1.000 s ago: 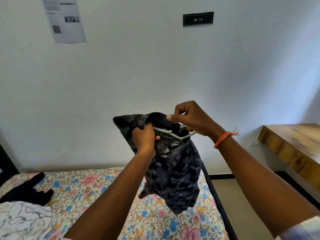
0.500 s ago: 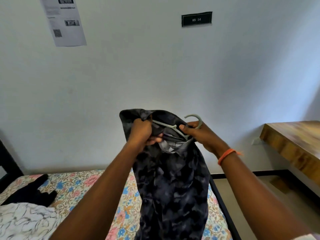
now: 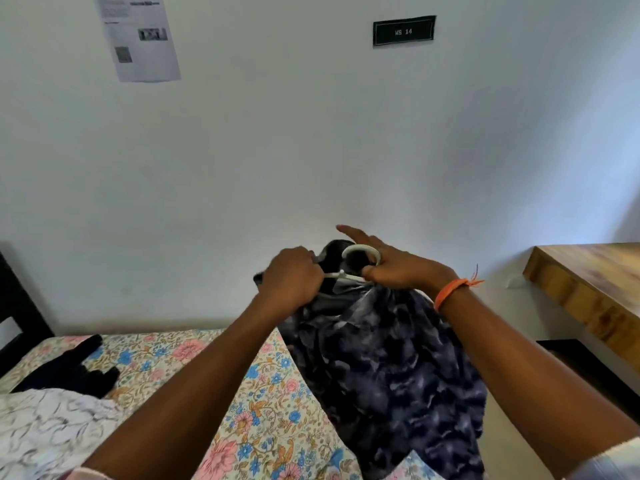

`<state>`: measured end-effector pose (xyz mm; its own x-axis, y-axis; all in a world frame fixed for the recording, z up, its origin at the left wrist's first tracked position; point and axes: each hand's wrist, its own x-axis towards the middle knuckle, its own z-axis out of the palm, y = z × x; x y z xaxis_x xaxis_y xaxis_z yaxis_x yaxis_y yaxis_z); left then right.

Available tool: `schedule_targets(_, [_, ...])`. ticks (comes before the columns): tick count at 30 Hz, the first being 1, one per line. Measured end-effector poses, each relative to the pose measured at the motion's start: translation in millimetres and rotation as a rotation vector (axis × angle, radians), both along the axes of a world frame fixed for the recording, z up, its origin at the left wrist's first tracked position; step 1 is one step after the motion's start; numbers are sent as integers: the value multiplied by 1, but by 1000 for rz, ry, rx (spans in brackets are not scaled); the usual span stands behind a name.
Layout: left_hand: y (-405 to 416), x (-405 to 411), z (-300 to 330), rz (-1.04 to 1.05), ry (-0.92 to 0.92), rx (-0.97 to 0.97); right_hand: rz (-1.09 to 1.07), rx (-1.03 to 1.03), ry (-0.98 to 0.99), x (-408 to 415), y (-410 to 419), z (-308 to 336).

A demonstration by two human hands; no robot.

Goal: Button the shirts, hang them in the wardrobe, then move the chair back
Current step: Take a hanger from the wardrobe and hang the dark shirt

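The plain white wall point(image 3: 311, 150) fills most of my view, and below it the bed with its floral sheet of pink and blue flowers point(image 3: 180, 362) runs along the wall's foot, with the wooden desk top point(image 3: 588, 282) at the right edge. Over the bed's right edge I hold up the dark navy shirt with a pale mottled print point(image 3: 388, 368), which hangs free from my hands, its hem dropping past the mattress side. At the bed's left end lie a black garment point(image 3: 69, 368) and, nearer me, a white cloth with grey swirls point(image 3: 41, 427), most likely more to hang. My left hand point(image 3: 291, 282) is curled tight round the shirt's collar and shoulder, gripping the fabric where the white plastic hanger point(image 3: 360, 261) goes in. My right hand point(image 3: 394, 268) pinches the hanger just under its hook with thumb and lower fingers, while my forefinger sticks out straight, touching nothing. As I judge it, I am seating the hanger inside the neck: I should keep the hook upright through the collar opening, draw the left shoulder seam over the hanger's arm, then do the same on the right so the shirt sits level and will not slide off. I cannot tell whether the buttons are done up. On the wall, a small black plate point(image 3: 403, 31) reads "WS 14"; the printed paper sheet point(image 3: 142, 36) near the top left corner carries a picture and a square code, its text too small to read.
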<state>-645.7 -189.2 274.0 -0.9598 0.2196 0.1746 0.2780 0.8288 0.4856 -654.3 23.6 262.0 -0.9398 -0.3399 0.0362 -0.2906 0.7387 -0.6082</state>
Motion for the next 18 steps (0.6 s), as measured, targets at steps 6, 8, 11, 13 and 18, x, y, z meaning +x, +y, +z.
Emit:
schedule_targets(6, [0,32,-9,-459,-401,380,-220,-529,-61,-7,48,-11])
schedule_targets(8, [-15,34,-4,-724,-509,517,-388,-665,-24,-14,65,-18])
schedule_targets(11, [-46,8,-10,-649,-390,881,-487,-839,-36,-17,83,-24])
schedule_targets(13, [-53,-4,-30,-610,-365,681,-421,-874,-43,-13,89,-30])
schedule_targets(18, [3,29,-73,-762,-409,555,-258,-954,-21,-13,79,-27])
